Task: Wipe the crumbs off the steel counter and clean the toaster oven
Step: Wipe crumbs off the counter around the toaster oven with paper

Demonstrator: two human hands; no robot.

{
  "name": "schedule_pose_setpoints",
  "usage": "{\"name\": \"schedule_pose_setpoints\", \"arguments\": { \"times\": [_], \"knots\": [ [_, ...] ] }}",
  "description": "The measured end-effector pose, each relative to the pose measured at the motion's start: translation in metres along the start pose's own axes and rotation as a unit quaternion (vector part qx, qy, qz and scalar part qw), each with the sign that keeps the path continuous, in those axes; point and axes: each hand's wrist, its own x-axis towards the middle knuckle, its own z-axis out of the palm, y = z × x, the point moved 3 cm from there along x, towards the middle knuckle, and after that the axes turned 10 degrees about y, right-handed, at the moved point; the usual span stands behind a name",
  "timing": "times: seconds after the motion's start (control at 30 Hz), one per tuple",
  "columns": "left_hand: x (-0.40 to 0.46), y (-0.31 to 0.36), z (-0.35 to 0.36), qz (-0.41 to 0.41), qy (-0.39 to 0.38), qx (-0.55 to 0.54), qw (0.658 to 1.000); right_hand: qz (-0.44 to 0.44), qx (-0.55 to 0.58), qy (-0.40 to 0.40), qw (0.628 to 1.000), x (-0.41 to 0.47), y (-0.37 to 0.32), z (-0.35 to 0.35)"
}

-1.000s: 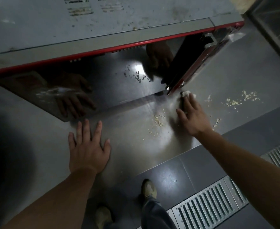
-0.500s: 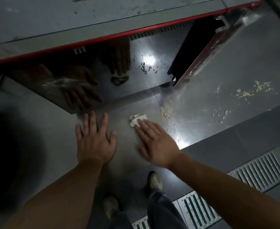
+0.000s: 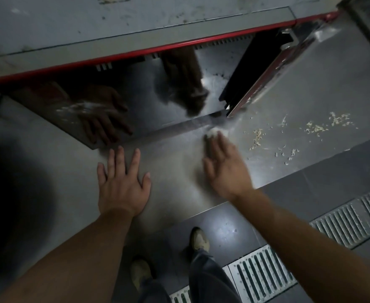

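left hand (image 3: 122, 184): flat on steel counter (image 3: 175, 176), fingers spread | right hand (image 3: 225, 169): blurry, straight fingers press white wad (image 3: 212, 132) | crumbs (image 3: 317, 127): just right

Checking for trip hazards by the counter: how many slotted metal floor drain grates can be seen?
2: one slotted metal grate on the floor at right, another nearer the feet. More may lie outside the view.

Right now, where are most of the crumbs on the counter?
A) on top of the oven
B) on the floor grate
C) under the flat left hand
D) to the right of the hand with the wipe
D: the crumbs lie scattered on the steel counter to the right of the right hand, which presses a white wipe; the left hand rests flat on bare steel.
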Motion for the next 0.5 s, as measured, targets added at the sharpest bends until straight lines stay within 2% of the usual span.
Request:
{"name": "schedule_pose_setpoints", "arguments": {
  "times": [0.13,0.23,0.3,0.5],
  "knots": [
    [0.000,0.000,-0.001,-0.002,-0.001,-0.004,1.000,-0.141,0.012,-0.059,0.988,-0.061,-0.066,0.028],
    [0.000,0.000,-0.001,0.004,-0.002,-0.002,1.000,-0.192,-0.014,-0.088,0.977,-0.081,-0.062,0.030],
    [0.000,0.000,-0.001,0.003,0.000,-0.006,1.000,-0.172,-0.036,-0.078,0.981,-0.073,-0.036,0.027],
    [0.000,0.000,0.001,0.001,-0.005,-0.006,1.000,-0.019,-0.084,-0.061,0.994,-0.021,0.080,0.001]
  ]
}}
